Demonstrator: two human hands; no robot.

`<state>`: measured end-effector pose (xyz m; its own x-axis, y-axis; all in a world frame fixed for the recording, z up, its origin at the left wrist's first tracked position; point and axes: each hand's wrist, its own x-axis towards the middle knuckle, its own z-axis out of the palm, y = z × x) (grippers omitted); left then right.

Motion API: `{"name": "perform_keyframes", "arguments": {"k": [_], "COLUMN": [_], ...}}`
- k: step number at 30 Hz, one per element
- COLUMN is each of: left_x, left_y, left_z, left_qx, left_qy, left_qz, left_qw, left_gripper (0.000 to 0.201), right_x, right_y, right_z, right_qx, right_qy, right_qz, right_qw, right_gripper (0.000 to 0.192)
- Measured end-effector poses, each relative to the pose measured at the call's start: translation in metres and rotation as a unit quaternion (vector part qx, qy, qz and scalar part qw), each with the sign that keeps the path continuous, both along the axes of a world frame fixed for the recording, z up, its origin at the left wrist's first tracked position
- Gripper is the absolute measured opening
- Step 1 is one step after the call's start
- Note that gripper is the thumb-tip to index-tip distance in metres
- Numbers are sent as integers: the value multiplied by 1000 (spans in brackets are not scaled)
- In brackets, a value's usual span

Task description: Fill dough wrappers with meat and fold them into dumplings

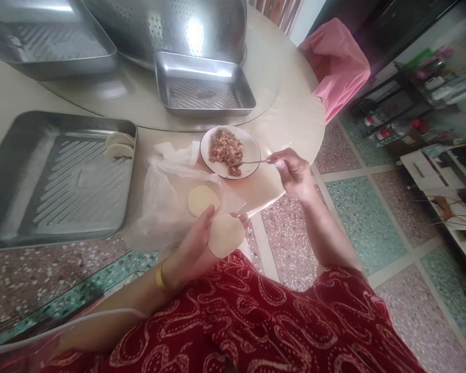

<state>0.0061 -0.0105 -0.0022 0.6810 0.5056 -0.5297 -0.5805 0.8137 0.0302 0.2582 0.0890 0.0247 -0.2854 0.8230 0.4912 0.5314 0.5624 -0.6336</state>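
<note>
My left hand holds a round pale dough wrapper flat on its fingers, just off the table's near edge. My right hand grips a metal spoon whose tip rests in the minced meat filling on a white plate. A stack of more wrappers lies on clear plastic film beside my left hand. Two folded dumplings sit in the far corner of a large steel tray.
A smaller steel tray, a big perforated steel colander and another tray stand further back on the round table. A pink cloth hangs over a chair. Shelves with clutter line the right side over the tiled floor.
</note>
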Motion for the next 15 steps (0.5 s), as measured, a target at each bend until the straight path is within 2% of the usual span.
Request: {"name": "perform_keyframes", "arguments": {"k": [4,6,10,15], "left_x": [-4,-4,3,8], "left_y": [0,1,7,15], "left_z": [-13,-14,-2,13], "left_qx": [9,2,-30,-33], "left_qy": [-24,-19,27,93], "left_qz": [-2,-7,13,45], "left_qw": [1000,1000,999,994], "left_gripper": [61,62,61,59], "right_x": [0,-1,0,-7], "right_y": [5,3,-6,-10], "right_z": [-10,-15,-24,-27], "right_qx": [24,34,-1,-117], "right_qy": [-33,-37,34,129], "right_qz": [-6,-12,-51,-159], "right_qw": [999,999,998,972], "right_gripper": [25,27,25,25]}}
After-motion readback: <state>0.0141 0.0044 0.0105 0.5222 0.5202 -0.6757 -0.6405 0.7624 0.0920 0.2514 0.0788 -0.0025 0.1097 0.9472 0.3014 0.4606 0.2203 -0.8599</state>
